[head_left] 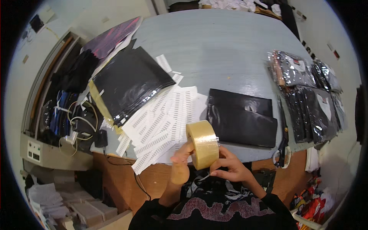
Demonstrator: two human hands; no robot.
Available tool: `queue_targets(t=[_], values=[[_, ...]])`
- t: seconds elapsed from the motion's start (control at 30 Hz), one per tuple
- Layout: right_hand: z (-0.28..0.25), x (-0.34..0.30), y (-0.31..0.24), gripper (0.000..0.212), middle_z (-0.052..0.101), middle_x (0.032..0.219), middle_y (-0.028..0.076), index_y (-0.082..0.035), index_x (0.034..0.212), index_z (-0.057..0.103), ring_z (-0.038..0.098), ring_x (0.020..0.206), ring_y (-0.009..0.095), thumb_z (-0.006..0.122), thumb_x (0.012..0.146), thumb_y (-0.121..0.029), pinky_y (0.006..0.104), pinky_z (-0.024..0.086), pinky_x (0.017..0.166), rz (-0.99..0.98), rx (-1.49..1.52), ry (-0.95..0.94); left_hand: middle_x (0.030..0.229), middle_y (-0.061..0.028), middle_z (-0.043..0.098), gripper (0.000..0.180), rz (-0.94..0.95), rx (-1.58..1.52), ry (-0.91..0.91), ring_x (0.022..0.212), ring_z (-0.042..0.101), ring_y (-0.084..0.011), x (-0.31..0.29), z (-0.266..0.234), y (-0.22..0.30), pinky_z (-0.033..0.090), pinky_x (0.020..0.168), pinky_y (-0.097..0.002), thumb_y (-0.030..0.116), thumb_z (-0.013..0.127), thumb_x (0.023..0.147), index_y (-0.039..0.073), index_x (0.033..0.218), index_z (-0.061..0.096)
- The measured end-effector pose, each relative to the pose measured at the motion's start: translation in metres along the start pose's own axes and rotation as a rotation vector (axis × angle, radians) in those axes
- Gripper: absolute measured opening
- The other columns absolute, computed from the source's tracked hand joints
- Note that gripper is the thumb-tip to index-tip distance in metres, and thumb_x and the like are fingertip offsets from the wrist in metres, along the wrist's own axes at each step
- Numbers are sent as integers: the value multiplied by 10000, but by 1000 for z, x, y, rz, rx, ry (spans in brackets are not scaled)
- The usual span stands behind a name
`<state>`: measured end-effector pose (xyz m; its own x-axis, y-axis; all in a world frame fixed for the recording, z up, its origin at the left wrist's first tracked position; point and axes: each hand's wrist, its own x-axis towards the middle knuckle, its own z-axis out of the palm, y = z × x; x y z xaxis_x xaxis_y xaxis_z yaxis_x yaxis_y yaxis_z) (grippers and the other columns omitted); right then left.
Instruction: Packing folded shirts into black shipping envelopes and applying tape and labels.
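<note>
A big roll of clear yellowish packing tape (206, 147) is held upright above the table's near edge. My left hand (180, 163) grips it from the left, with fingers in the roll's core. My right hand (232, 168) is closed at the roll's right side, thumb and fingers pinched together. From that pinch a thin pale strip, seemingly the tape's loose end, sticks out. Just beyond the roll lies a folded black plastic mailer bag (241, 119), flat on the table. Printed paper label strips (165, 119) are spread in a loose heap to its left.
A stack of black mailer bags (132, 78) lies at the left of the grey-blue table (230, 46). Scissors (282, 142) rest at the right edge, beside clear-wrapped dark garments (314, 111). Cables and a power adapter (101, 138) crowd the left edge, near a long machine (50, 149).
</note>
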<state>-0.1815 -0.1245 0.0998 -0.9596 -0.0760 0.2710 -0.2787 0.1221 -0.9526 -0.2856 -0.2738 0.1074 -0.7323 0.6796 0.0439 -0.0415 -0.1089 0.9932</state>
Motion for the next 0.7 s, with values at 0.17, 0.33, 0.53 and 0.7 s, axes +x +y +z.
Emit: queue_targets(t=[0.17, 0.33, 0.53, 0.7], values=[[24, 20, 18, 95, 443, 1154, 175, -45, 862, 622, 470, 1079, 292, 643, 792, -105, 354, 372, 924, -59, 63, -36, 791, -154, 631, 974, 221, 334, 256, 725, 599, -211, 0, -48, 13, 448, 716, -301, 702, 48, 819, -76, 745, 630], [29, 35, 36, 104, 445, 1152, 181, -42, 876, 618, 476, 1061, 300, 641, 794, -104, 346, 380, 904, -185, -24, -61, 921, -184, 613, 670, 345, 413, 459, 849, 588, -272, -1, -68, 14, 445, 773, -333, 493, 256, 923, -64, 872, 625], [24, 34, 43, 113, 453, 1134, 179, -40, 872, 617, 485, 1035, 294, 645, 793, -116, 339, 382, 881, -92, -20, -42, 1110, -174, 559, 458, 381, 551, 179, 1116, 490, -321, 10, -75, 12, 372, 937, -390, 384, 499, 867, -13, 1073, 594], [19, 20, 38, 118, 455, 1119, 179, -38, 859, 618, 488, 1037, 288, 650, 791, -128, 336, 384, 878, -25, -23, -30, 1196, -144, 531, 488, 293, 616, -19, 1167, 449, -351, 12, -77, 12, 351, 964, -405, 379, 569, 824, 6, 1139, 562]])
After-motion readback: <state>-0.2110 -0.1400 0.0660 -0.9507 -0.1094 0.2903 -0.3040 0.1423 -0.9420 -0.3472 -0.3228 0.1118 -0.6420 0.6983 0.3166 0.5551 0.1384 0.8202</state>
